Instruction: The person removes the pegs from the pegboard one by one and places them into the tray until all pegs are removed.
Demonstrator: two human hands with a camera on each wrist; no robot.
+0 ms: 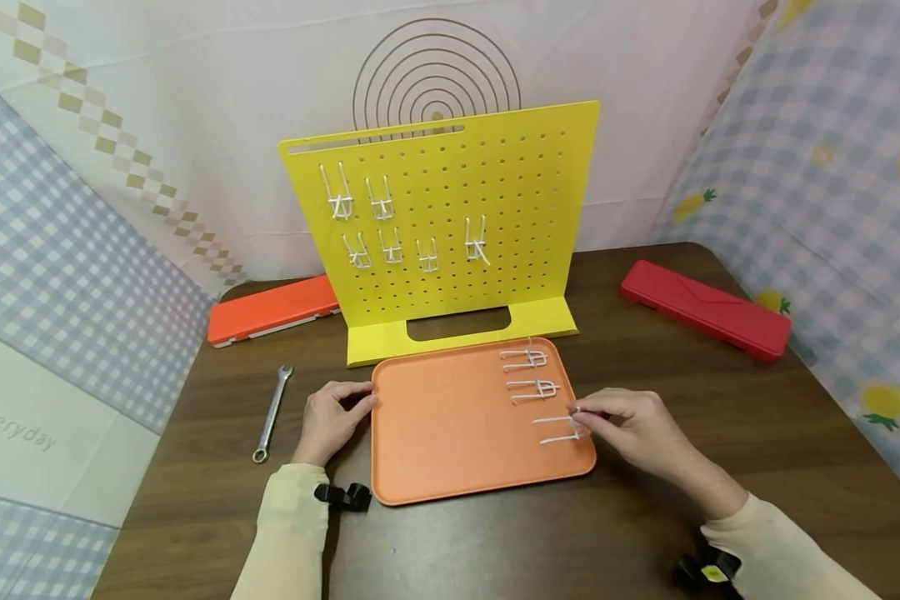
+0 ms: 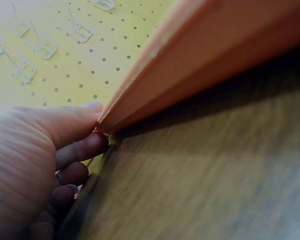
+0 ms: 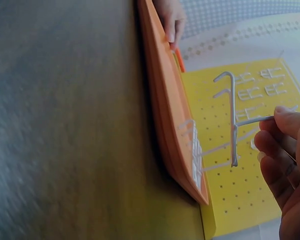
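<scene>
My right hand point(image 1: 637, 425) pinches a white wire pegboard hook point(image 3: 233, 120) by its stem between thumb and fingers, over the right edge of the orange tray point(image 1: 450, 425). Two more white hooks point(image 1: 534, 389) lie in the tray's upper right part. At the tray's left edge, my left hand point(image 1: 333, 417) pinches the rim, thumb on top and index finger below, as the left wrist view shows. Behind the tray stands a yellow pegboard point(image 1: 525, 225). Several white hooks point(image 1: 381, 200) hang on its left part, and one hook point(image 1: 476, 240) hangs near its middle.
A wrench point(image 1: 272, 414) lies left of my left hand. An orange-red case point(image 1: 273, 308) sits partly behind the pegboard's left side, and a red case point(image 1: 705, 308) lies at the back right. Patterned cloth point(image 1: 645, 50) surrounds the brown wooden table point(image 1: 495, 542).
</scene>
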